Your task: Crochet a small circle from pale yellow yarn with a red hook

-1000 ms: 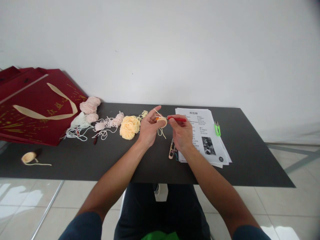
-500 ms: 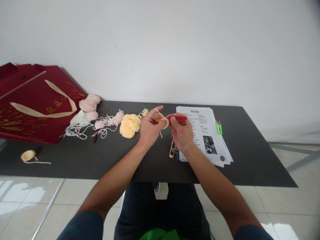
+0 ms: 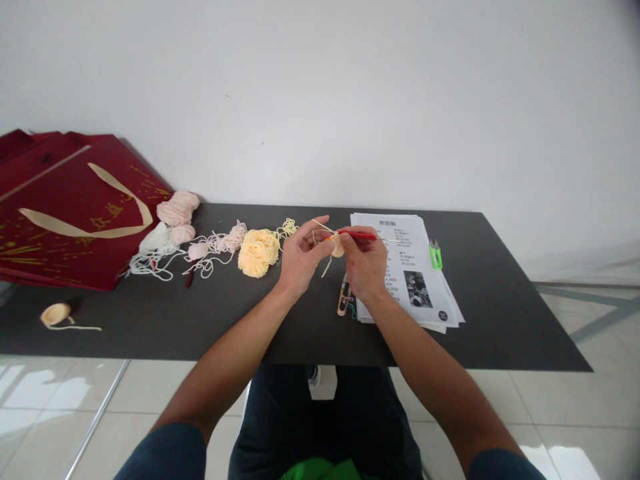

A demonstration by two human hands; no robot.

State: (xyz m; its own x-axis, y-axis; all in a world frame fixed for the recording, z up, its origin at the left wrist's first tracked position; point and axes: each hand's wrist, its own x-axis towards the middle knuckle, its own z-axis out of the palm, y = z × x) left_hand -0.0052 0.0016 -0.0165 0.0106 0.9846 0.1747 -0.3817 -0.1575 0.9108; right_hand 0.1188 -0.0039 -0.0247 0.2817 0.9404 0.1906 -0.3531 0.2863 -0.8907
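While two bare hands meet at the center of the head view, one small cream crochet piece (image 3: 338, 247) is pinched in the fingers of the left hand (image 3: 296, 259), and one cream strand (image 3: 324, 226) runs over its raised forefinger. The right hand (image 3: 367, 267) pinches one red-handled hook (image 3: 361, 235) between thumb and fingers, its left end at the crochet piece and a thin metal length pointing right above the printed sheets (image 3: 430, 287). These lie in one stack of several, right of center, with one photo (image 3: 419, 289) on the top sheet. One pair of green snips (image 3: 435, 257) rests at the stack's right edge; one small oblong item (image 3: 342, 303), too small to identify, lies by its left edge.

Left of the hands, the dark worktop (image 3: 310, 340) carries one yellow yarn ball (image 3: 259, 253), three pink yarn balls (image 3: 176, 208), one loose pink skein (image 3: 235, 238) and one white yarn bundle (image 3: 157, 239). One dark red stick (image 3: 189, 279) lies below them. At the left edge stands a maroon bag (image 3: 65, 207) with one visible ribbon handle (image 3: 60, 227). One cream cup-shaped piece (image 3: 57, 313) with a trailing tail sits lower left.
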